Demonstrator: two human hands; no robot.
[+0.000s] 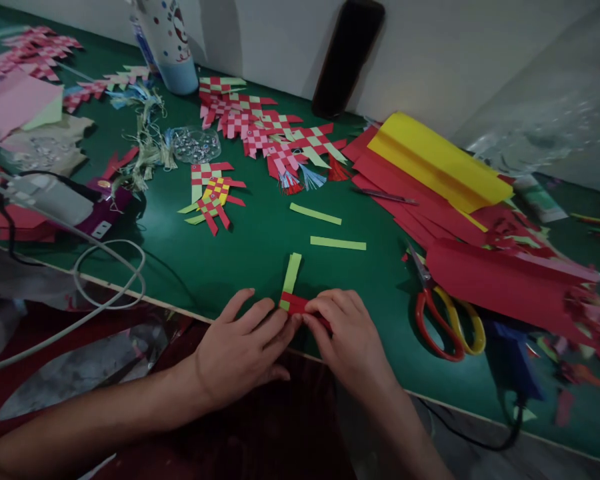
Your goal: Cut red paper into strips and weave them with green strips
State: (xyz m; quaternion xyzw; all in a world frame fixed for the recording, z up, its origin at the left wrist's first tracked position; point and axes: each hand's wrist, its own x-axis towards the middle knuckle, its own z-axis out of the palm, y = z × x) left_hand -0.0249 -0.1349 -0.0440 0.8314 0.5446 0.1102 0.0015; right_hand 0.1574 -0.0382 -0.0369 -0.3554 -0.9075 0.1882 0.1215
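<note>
At the table's front edge lie red and light green paper strips crossed over each other, one green end pointing away from me. My left hand presses its index and middle fingertips on the near side of the strips, while its outer fingers are spread and the thumb sits apart near the edge. Thumb and fingers of my right hand pinch the red strip from the right. Two loose green strips, an upper one and a lower one, lie just beyond. Part of the red strip is hidden by my fingers.
Woven paper fish lie beyond, with smaller ones nearer left. Scissors, red paper and yellow paper are right. A phone leans on the wall beside a bottle. A white cable loops left.
</note>
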